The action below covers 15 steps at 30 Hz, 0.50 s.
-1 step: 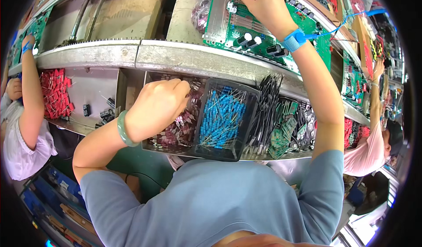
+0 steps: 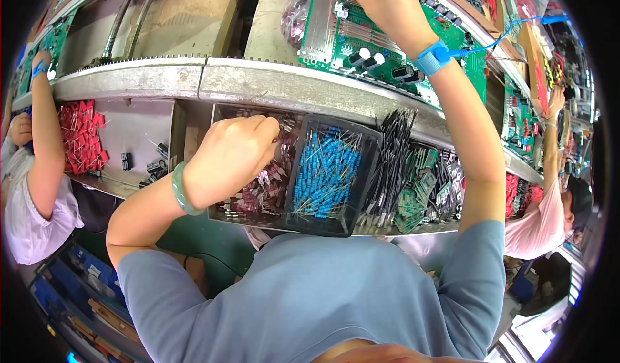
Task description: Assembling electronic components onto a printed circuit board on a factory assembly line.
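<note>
Over pink components (image 2: 263, 192), the left hand (image 2: 229, 156) curls, grip hidden; the right hand (image 2: 394, 11) pinches narrowly, contents unclear, over the green printed circuit board (image 2: 325, 30), likely stiff, best held by edges.

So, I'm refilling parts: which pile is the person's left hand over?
The pinkish parts, just left of the black tray; the left hand is over no other pile.
</note>
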### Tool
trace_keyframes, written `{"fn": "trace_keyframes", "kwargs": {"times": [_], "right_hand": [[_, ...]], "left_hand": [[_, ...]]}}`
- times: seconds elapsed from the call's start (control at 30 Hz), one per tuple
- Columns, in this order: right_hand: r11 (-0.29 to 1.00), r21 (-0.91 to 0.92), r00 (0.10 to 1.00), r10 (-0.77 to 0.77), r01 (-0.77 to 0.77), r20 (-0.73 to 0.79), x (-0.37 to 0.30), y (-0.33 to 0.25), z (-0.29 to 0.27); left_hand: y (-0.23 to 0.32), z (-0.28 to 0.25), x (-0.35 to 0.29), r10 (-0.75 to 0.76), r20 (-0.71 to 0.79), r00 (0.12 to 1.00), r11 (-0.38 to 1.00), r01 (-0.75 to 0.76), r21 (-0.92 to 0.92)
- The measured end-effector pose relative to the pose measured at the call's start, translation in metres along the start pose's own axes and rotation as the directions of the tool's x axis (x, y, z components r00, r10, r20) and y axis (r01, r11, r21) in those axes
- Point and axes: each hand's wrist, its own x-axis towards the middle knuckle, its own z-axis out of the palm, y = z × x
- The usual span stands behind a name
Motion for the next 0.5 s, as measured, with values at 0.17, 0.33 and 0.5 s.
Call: {"fn": "trace_keyframes", "kwargs": {"times": [0.17, 0.33, 0.5], "right_hand": [[0.996, -0.057, 0.997, -0.067, 0.065, -0.028, 0.005, 0.005, -0.002], [0.996, -0.058, 0.997, -0.071, 0.069, -0.031, 0.008, 0.014, 0.002], [0.958, -0.056, 0.958, -0.285, 0.282, -0.04, 0.001, 0.015, 0.004]], "left_hand": [[0.001, 0.002, -0.001, -0.018, -0.06, 0.998, 0.998, 0.015, -0.055], [0.001, -0.004, 0.004, 0.012, -0.134, 0.991, 0.99, -0.031, -0.139], [0.006, -0.024, 0.014, 0.016, -0.189, 0.982, 0.961, -0.067, -0.267]]}}
